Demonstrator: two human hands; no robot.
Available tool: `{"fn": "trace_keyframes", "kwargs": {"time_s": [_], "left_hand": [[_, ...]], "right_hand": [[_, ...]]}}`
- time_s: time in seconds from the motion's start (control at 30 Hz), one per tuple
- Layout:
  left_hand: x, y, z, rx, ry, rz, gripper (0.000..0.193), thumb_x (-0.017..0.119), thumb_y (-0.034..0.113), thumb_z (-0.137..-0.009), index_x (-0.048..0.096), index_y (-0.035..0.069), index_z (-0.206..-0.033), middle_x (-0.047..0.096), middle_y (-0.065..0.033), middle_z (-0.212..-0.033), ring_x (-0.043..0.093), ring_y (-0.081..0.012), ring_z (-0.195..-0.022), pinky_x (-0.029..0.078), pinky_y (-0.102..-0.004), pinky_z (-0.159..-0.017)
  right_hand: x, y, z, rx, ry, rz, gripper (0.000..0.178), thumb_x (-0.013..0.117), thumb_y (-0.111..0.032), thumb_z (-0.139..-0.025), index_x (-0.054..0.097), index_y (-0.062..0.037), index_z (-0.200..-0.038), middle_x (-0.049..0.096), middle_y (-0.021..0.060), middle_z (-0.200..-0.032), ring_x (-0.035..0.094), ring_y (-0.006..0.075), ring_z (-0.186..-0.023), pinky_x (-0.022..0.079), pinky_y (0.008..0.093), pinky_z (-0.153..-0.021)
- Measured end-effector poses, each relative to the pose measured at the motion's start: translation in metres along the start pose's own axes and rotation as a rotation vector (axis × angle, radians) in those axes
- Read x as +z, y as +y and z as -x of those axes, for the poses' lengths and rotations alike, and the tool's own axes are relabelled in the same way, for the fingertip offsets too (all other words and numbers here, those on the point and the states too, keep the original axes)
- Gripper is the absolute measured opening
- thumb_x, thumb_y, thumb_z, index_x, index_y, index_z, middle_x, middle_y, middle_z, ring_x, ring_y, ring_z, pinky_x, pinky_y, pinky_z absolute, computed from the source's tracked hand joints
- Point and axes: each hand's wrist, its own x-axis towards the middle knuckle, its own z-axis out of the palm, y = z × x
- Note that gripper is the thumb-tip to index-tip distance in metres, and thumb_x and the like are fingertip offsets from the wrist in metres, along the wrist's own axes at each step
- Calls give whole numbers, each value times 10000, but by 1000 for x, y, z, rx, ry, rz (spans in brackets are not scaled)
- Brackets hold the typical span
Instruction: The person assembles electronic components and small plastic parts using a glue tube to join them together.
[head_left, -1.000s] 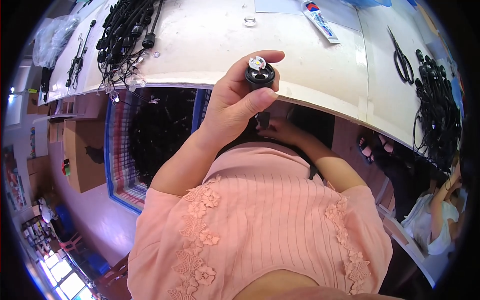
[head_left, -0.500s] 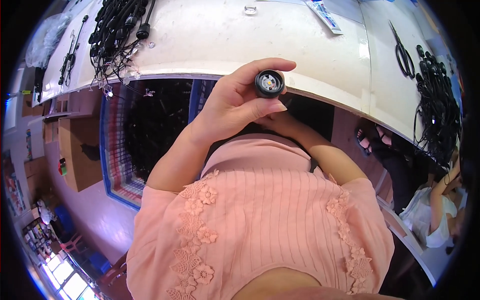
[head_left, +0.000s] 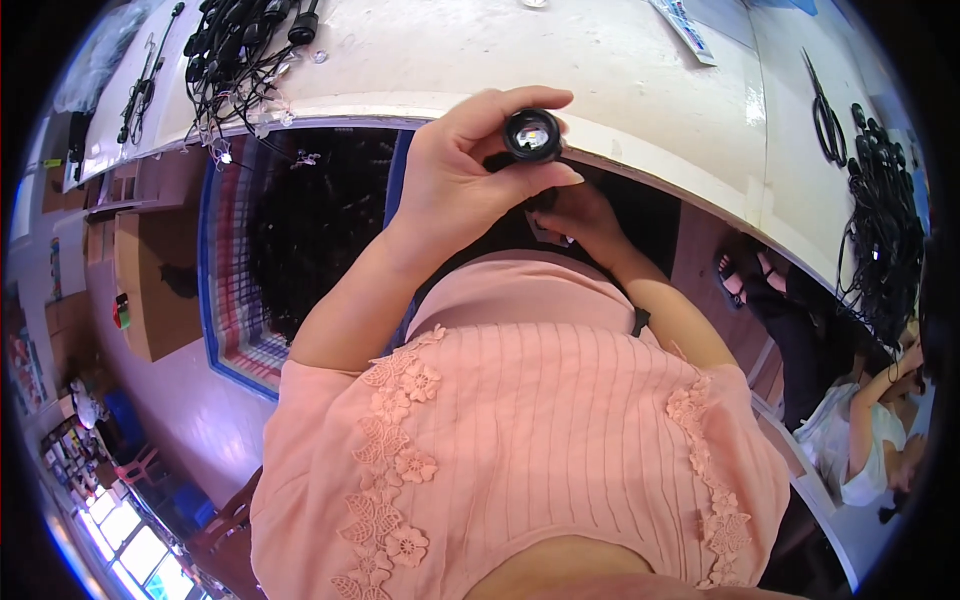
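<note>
A small round black light head (head_left: 532, 136), with an LED in its open face, is pinched in my left hand (head_left: 440, 185). Thumb and fingers curve around its rim just off the near edge of the white table, the face turned up. Lower and to the right, my right hand (head_left: 588, 218) is half hidden beneath the left, its fingers bent near a dark part. What they grip cannot be made out. A small clear lens-like piece (head_left: 535, 3) lies at the top edge of the view on the table.
Bundled black cords (head_left: 240, 55) lie on the table's left side, another bundle (head_left: 885, 225) at the right beside scissors (head_left: 826, 125). A white-and-blue tube (head_left: 684, 30) lies far back. Below left sits a checked-cloth container (head_left: 232, 300) of dark items. A co-worker (head_left: 865, 430) sits at right.
The view has shifted slightly. My left hand keeps the light head, whose face has tilted a little. My right hand has come further into view, out from behind the left.
</note>
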Motion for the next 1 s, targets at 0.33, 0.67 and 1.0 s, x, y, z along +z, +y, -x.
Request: {"fn": "trace_keyframes", "kwargs": {"time_s": [0.33, 0.67, 1.0], "left_hand": [[21, -19, 0, 18, -177, -2, 321, 608, 55, -795, 392, 38, -1031, 490, -46, -826, 508, -97, -766, 443, -206, -681], [9, -2, -4, -101, -341, -392, 320, 604, -32, -740, 497, 30, -1036, 469, -42, -999, 451, -111, -972, 387, -223, -822], [2, 3, -6, -353, -302, 245, 355, 590, 41, -740, 469, 5, -1072, 535, -124, -974, 546, -127, -707, 461, -255, -675]], "right_hand": [[-2, 12, 7, -311, 50, 829, 479, 677, -311, -728, 509, -74, -1109, 567, 124, -780, 556, 204, -664, 446, 302, -594], [-38, 12, 21, -279, -112, 866, 500, 674, -310, -723, 503, -86, -1137, 592, 140, -845, 578, 225, -723, 454, 300, -669], [-63, 33, 20, -141, 20, 419, 380, 632, -81, -749, 523, -58, -1113, 620, 76, -842, 573, 109, -809, 452, 249, -728]]}}
